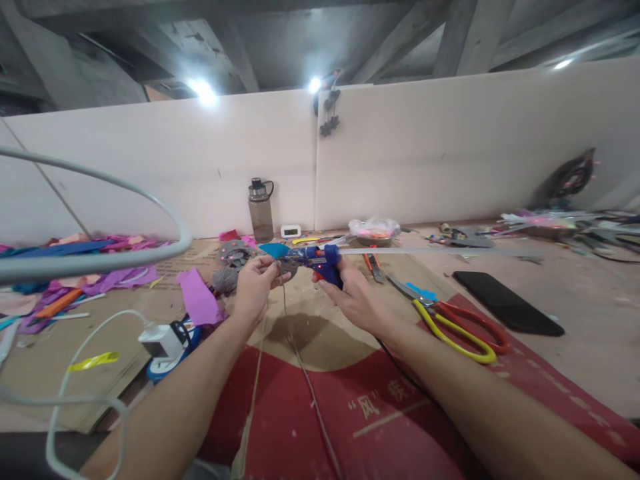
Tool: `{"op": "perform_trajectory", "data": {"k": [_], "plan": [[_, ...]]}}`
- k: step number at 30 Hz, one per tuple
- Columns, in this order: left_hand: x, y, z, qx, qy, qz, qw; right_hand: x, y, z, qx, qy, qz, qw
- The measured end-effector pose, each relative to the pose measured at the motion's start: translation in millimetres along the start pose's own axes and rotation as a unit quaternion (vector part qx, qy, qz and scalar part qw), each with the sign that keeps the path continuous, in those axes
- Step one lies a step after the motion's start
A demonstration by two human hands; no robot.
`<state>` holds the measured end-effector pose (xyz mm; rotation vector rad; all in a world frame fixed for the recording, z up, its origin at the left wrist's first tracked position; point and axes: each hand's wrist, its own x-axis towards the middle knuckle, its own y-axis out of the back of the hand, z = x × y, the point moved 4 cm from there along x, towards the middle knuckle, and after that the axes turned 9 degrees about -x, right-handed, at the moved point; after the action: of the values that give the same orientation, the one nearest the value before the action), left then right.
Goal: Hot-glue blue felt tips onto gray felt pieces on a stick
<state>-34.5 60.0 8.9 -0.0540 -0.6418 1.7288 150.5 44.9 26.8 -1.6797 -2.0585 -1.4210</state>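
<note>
My right hand (357, 293) is wrapped round the handle of a blue hot glue gun (327, 267). A long translucent glue stick (430, 251) juts out of the back of the gun to the right. The gun's nozzle end points left, close to the fingers of my left hand (257, 283). Those fingers are pinched on a small blue piece (274, 250) that looks like felt or fabric. A thin grey cord (305, 373) hangs from the left fingers towards me. Behind the left hand lies a bundle of grey yarn (226, 279), partly hidden.
Large scissors (450, 320) with red and yellow handles and a black phone (505, 300) lie at right. A bottle (261, 213) stands against the white partition (425, 147). Purple scraps (200, 297), a white plug (161, 341) and a grey tube (100, 260) occupy the left.
</note>
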Motion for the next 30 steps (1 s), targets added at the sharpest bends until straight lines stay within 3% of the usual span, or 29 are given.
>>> {"op": "perform_trajectory", "data": {"k": [30], "plan": [[-0.4,1.1,1.4,0.004,-0.009,0.005,1.000,1.1,2.2,0.8,-0.022,-0.022,0.003,1.000]]}}
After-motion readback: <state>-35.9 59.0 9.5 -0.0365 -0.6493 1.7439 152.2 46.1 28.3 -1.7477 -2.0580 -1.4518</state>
